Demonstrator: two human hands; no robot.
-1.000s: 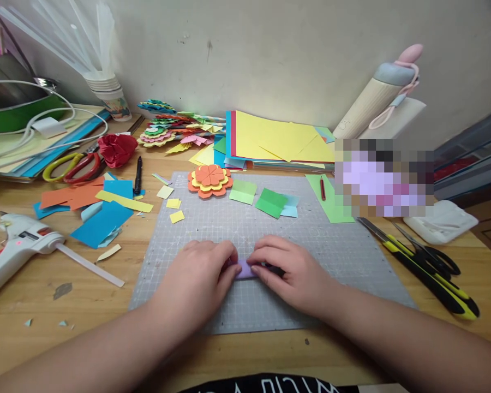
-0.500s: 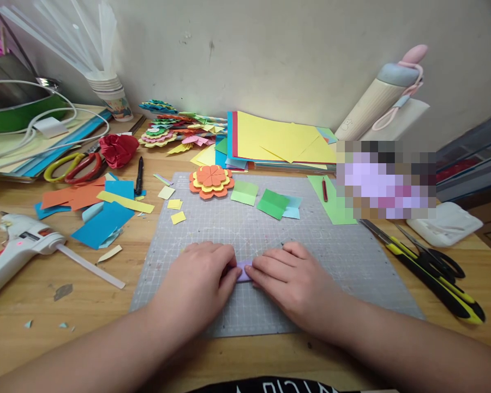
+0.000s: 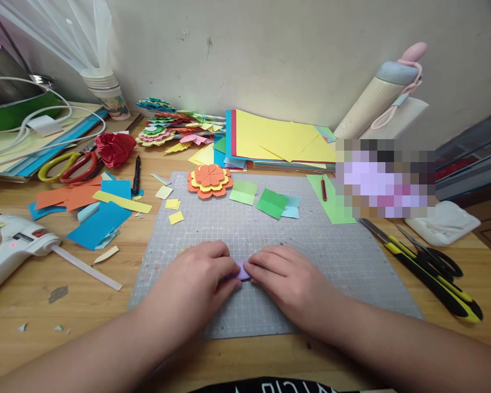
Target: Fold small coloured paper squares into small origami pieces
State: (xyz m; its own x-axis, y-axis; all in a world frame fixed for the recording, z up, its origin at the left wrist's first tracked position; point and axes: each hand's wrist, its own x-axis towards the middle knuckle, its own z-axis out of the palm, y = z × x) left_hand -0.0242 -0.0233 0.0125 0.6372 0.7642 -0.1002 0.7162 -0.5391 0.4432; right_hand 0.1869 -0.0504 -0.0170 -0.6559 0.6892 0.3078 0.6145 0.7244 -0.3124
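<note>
Purple paper (image 3: 243,271) is lying near the front-middle of the gray cutting mat (image 3: 213,226), btwn both hands' fingertips; only a short mid section is showing, ends being hidden under fingers. L hand (image 3: 194,281): thumb + index are clamping the L end, thumb sitting on the near side, index on the far side. R hand (image 3: 292,281): fingers are lying tog., tips touching the R end; can't tell if the thumb is pinching or just pressing. Tips of both hands are staying slightly apart, w/ paper bridging the gap. Farther back on the mat, orange/yellow paper flower (image 3: 210,181) is sitting L of lt. green square (image 3: 243,192); dk. green piece (image 3: 270,203) is partly overlapping pale blue piece (image 3: 293,207).
</note>
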